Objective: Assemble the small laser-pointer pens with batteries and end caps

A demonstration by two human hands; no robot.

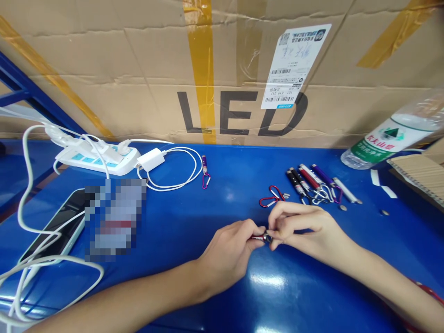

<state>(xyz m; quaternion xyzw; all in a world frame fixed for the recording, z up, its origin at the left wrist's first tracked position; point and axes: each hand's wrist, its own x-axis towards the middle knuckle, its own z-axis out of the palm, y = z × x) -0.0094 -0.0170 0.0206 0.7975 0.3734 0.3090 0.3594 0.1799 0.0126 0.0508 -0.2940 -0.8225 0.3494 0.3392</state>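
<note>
My left hand (pixel 236 245) is closed round a small red laser pointer (pixel 258 237), most of it hidden by the fingers. Its open-looking metal end points right. My right hand (pixel 301 226) pinches at that end with thumb and fingertips; what lies between them is too small to make out. Just behind the right hand lies a red carabiner clip (pixel 268 201) with a small spring (pixel 286 196) beside it. Several more laser pointers lie farther right, among them a black one (pixel 294 181), a red one (pixel 310 178) and a silver one (pixel 345 190).
Button cells (pixel 342 208) lie near the pointers. A purple laser pointer (pixel 204 165) sits by a charger cable (pixel 180 188). Left are a power strip (pixel 100 157) and a phone (pixel 55 226). A water bottle (pixel 378 138) leans at right, before a large cardboard box (pixel 145 60).
</note>
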